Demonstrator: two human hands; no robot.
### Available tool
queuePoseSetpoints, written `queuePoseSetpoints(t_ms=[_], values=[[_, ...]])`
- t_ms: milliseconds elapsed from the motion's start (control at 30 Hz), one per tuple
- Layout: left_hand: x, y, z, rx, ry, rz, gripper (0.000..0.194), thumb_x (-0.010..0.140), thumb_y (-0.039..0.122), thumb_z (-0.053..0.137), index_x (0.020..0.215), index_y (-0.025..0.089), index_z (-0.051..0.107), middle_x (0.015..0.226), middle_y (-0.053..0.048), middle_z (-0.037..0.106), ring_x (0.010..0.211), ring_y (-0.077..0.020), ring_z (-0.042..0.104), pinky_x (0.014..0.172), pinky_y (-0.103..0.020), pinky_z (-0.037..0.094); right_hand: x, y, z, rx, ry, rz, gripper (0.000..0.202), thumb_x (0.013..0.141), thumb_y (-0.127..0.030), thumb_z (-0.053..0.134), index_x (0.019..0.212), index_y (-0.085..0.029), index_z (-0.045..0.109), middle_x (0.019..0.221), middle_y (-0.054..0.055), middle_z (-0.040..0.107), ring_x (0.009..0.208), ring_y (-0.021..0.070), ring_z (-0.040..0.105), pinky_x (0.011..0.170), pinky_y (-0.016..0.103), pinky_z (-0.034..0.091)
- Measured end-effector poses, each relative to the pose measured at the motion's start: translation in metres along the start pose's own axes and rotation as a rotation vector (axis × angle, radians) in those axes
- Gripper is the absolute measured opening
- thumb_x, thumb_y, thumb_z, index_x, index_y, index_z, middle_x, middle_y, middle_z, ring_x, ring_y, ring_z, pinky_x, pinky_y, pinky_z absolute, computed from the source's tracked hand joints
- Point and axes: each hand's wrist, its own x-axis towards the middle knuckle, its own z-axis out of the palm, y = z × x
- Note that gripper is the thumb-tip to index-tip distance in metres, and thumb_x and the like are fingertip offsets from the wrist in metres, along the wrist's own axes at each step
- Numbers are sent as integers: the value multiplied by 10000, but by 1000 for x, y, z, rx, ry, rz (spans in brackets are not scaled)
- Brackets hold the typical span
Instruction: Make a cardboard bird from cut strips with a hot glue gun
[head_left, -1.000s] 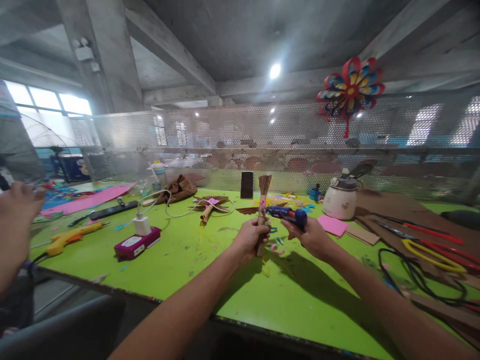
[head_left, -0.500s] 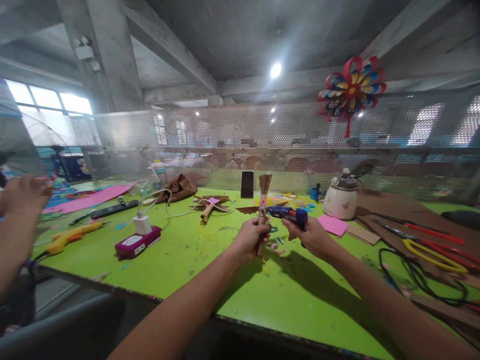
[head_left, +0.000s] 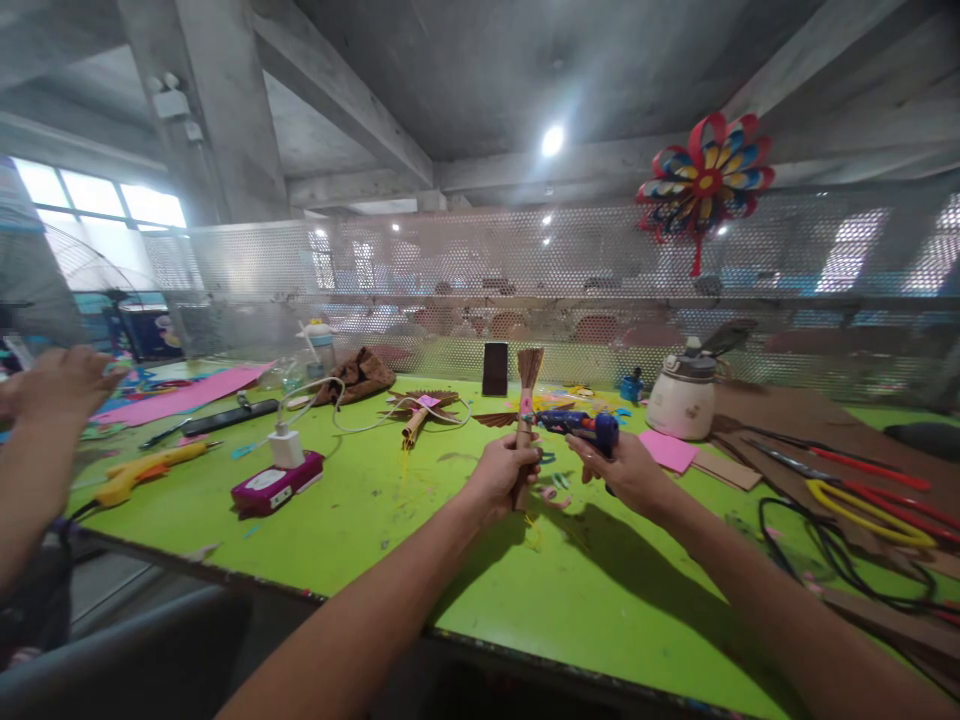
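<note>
1. A brown paper stick [head_left: 523, 430], fringed like a small broom at its top and banded in pink below the fringe, is held upright above the green table [head_left: 390, 520] in the left hand [head_left: 501, 476], whose fingers are wrapped closed around its lower part.
2. A blue glue gun [head_left: 583, 428] is gripped in the right hand [head_left: 628, 470], just right of the stick; its nozzle is pointed left at the stick near the pink band, and whether the two touch cannot be told.
3. Only one container is seen: a white lidded pot [head_left: 681, 396], well to the right of the stick at the back of the table. Its contents are hidden by the lid.
4. No writing can be read; a white label on the magenta box [head_left: 277, 488], left of the stick, is too blurred, and a white charger [head_left: 286, 449] with its cord is seen standing on that box.
5. A yellow glue gun [head_left: 146, 468] lies further left of the stick, and a dark upright phone [head_left: 494, 369] is seen behind it.
6. Another person's hand [head_left: 58, 385] is cut off at the far left edge and smeared by motion.
7. A paper pinwheel [head_left: 703, 182] is hung on the mesh screen above and right of the stick; red and yellow handled tools [head_left: 870, 490] on the right are cut off by the frame.
</note>
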Motion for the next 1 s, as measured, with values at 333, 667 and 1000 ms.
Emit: queuePoseSetpoints(t_ms=[333,667,1000], values=[[1,-1,-1,-40,7,-8,237,641,-13,588,855,80,546,594,17,500,439,-41,441,407,-166,320,-1,-5,-1,-2,27,-21,452,788,-518,469,675,-119,647,464,22,566,444,125,511,460,245,410],[-1,0,0,-33,10,-7,204,653,-8,583,831,83,544,574,21,489,439,-44,445,413,-166,326,-2,-2,7,-17,49,6,429,779,-518,478,674,-129,625,494,27,566,465,144,525,475,260,411],[3,-4,-1,-22,-16,-2,179,625,-17,582,773,80,556,578,8,500,442,-45,446,406,-164,317,-2,-1,10,-29,52,-46,417,785,-513,477,722,-126,621,520,30,578,498,149,524,493,259,416]])
